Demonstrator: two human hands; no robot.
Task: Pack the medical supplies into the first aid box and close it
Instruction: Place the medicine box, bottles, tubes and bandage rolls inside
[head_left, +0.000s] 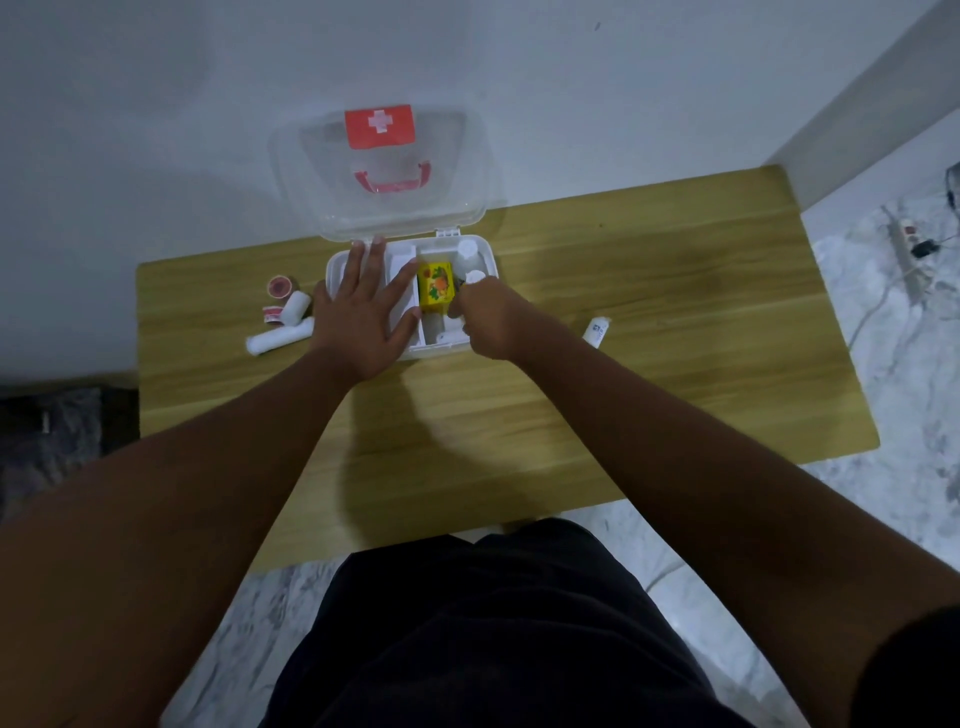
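The white first aid box (490, 258) stands open on the wooden table, its clear lid (384, 171) with a red cross label raised against the wall. Inside sit a yellow carton (435, 285) and white bottles (467, 254). My left hand (358, 312) lies flat, fingers spread, on the box's left half. My right hand (485, 319) is curled inside the box's right compartments, beside the yellow carton; what its fingers hold is hidden. Left of the box lie tape rolls (280, 287) and white bandage rolls (278, 338). A white tube (596, 330) lies to the right.
The wooden table (623, 364) stands against a white wall. A power strip (909, 244) with cables lies on the marble floor at the right. A dark rug (52, 431) is at the left. My dark shorts fill the bottom.
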